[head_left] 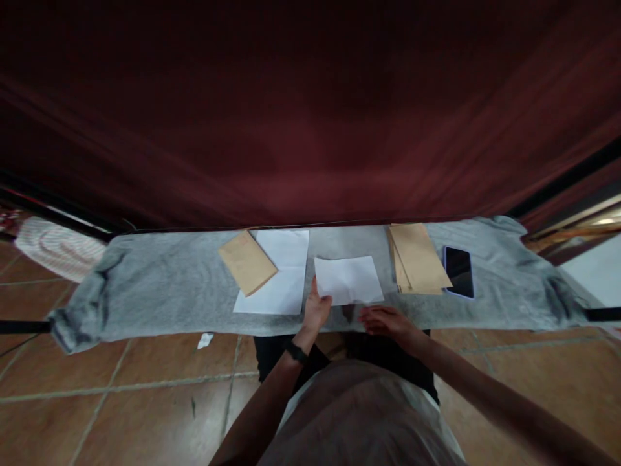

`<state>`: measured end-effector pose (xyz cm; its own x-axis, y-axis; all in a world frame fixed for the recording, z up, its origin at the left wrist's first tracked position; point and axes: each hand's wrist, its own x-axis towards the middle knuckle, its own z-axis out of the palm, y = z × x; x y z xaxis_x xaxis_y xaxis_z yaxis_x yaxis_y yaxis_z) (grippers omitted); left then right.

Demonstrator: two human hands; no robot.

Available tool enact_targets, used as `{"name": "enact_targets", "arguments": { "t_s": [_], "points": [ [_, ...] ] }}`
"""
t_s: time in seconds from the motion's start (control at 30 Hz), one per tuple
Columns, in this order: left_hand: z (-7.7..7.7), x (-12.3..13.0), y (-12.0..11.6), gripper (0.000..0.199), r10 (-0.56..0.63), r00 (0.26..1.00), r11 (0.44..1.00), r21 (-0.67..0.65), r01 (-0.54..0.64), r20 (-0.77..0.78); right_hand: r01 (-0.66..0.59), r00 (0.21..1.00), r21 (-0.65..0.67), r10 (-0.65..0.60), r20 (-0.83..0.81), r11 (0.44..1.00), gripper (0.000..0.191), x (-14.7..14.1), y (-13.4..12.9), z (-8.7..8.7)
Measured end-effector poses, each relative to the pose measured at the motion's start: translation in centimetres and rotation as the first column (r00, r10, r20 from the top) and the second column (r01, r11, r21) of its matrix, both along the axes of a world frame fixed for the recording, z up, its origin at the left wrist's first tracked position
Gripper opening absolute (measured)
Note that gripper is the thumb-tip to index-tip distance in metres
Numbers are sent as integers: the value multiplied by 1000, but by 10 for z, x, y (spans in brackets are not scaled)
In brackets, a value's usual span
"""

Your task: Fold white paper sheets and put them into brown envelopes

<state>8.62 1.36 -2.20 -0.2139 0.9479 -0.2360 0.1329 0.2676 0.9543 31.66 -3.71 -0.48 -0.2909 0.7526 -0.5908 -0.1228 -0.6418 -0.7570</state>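
Note:
A folded white sheet of paper (347, 279) is in front of me, its lower left corner gripped by my left hand (317, 307), thumb on top. My right hand (383, 321) hovers just below the paper's lower right edge, apart from it, with fingers bent and partly hidden; whether they hold anything I cannot tell. To the left, white sheets (286, 291) with a crease across them lie flat. Over their left side rests a brown envelope (248, 262). Several brown envelopes (420, 259) are stacked to the right of the paper.
A phone (458, 272) with a pale purple case lies right of the envelope stack. Grey cloth (160, 285) covers the narrow table. A dark red curtain (310, 129) rises behind it. On the tiled floor lies a white scrap (205, 340). A striped cloth (51, 249) is at far left.

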Motion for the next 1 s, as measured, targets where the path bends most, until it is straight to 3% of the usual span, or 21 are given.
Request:
{"name": "enact_targets", "arguments": {
  "t_s": [0.07, 0.13, 0.2, 0.3, 0.37, 0.43, 0.53, 0.63, 0.83, 1.0],
  "points": [
    [1, 0, 2, 79, -37, 993, 999, -32, 34, -115, -128, 986, 119, 113, 125, 985, 44, 17, 6, 6],
    [4, 1, 1, 79, -56, 987, 997, -55, 49, -148, -270, 935, 268, 185, 303, 925, 39, 28, 15, 9],
    [7, 4, -1, 77, -32, 990, 999, -41, 27, -135, -398, 853, 423, 159, 497, 814, 34, 29, 24, 8],
    [9, 7, -1, 75, 26, 996, 1000, -13, -27, -82, -545, 739, 604, -6, 673, 582, 40, 10, 35, -5],
    [9, 7, 0, 74, 55, 998, 998, -18, -55, -28, -639, 665, 631, -96, 741, 439, 43, -10, 38, -18],
    [8, 7, 1, 73, 79, 997, 996, -33, -78, 12, -715, 564, 593, -196, 802, 370, 45, -29, 37, -31],
    [9, 6, 2, 76, 74, 997, 996, -50, -75, -10, -770, 423, 506, -281, 861, 389, 46, -48, 34, -45],
    [10, 6, 2, 83, 34, 994, 997, -61, -41, -104, -761, 353, 472, -326, 877, 445, 47, -51, 32, -51],
    [8, 6, 2, 85, -12, 981, 999, -52, 2, -194, -736, 332, 475, -356, 874, 481, 43, -44, 37, -50],
    [2, 6, -8, 73, -53, 934, 999, -18, 50, -352, -718, 310, 488, -399, 863, 497, 44, -44, 41, -54]
  ]
}}
